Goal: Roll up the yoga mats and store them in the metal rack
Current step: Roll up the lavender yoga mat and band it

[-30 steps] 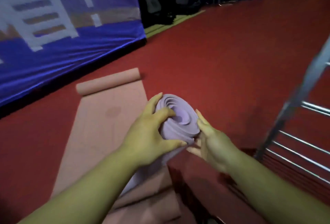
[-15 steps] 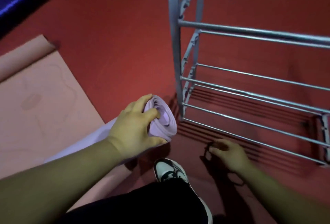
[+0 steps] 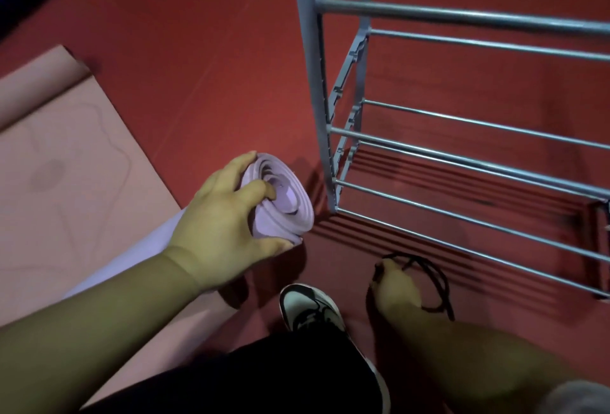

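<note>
In the head view, the left hand (image 3: 224, 215) grips the end of the rolled purple yoga mat (image 3: 284, 202). The thumb lies under the roll and the fingers curl over its top edge, with one fingertip pressing into the spiral. I judge this grip keeps the layers from springing open while the other hand is busy. The rest of the roll goes down behind the wrist, toward the person's leg.

The right hand (image 3: 396, 291), lower and to the right of the left one, pinches a black cord (image 3: 435, 278) that lies in a loop on the red floor (image 3: 198, 67). Probably the cord is meant for tying the roll before storing.

The metal rack (image 3: 310, 83) stands just beyond both hands, with its corner post near the roll's open end. To the left of the left hand a pink yoga mat (image 3: 66, 166) lies mostly flat with only its far end curled, so it is not yet rolled. A black and white shoe (image 3: 310, 308) is between the two forearms. On the way into the rack, I judge the corner post is the main thing the roll could catch on.
</note>
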The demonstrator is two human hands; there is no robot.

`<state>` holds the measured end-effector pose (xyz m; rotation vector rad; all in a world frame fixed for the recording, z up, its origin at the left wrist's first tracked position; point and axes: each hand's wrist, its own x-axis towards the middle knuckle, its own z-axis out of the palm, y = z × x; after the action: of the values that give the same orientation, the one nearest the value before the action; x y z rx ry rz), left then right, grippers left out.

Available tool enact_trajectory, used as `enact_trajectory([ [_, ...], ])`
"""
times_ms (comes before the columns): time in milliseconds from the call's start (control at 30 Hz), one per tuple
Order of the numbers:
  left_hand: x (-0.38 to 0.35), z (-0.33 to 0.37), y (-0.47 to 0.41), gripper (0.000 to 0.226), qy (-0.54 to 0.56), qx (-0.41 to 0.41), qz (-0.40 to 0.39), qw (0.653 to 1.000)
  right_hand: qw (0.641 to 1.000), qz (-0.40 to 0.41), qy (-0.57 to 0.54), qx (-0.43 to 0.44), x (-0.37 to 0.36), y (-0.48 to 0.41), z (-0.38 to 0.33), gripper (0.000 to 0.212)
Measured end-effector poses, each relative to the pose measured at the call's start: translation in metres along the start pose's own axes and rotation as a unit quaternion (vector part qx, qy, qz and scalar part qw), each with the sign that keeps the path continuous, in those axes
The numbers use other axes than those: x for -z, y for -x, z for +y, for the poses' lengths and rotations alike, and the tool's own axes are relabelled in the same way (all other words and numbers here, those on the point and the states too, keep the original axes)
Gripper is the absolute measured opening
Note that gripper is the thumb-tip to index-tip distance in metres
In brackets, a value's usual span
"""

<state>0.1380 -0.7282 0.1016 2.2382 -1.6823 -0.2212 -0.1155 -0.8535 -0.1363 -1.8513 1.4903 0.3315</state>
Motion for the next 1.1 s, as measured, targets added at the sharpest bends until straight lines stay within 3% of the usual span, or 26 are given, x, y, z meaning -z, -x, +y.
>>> enact_trajectory([
  [167,0.013,-0.003,0.004,0.070,0.013,0.005,0.010,1.000,0.992,0.027,-0.123,-0.022,0.016,0.009,-0.020,0.028],
  [267,0.036,-0.010,0.007,0.071,0.028,0.022,0.040,0.999,0.977,0.031,-0.210,0.014,0.039,0.022,-0.045,0.029],
  [533,0.125,-0.020,0.070,0.067,0.032,0.103,0.171,0.979,0.896,-0.087,-0.411,0.142,0.113,0.101,-0.177,0.022],
  [800,0.217,-0.047,0.186,0.062,0.032,0.222,0.353,0.908,0.844,-0.238,-0.404,0.260,0.141,0.225,-0.330,0.012],
  [1100,0.269,-0.078,0.326,0.057,0.024,0.302,0.519,0.799,0.781,-0.276,-0.322,0.458,0.094,0.379,-0.494,0.015],
])
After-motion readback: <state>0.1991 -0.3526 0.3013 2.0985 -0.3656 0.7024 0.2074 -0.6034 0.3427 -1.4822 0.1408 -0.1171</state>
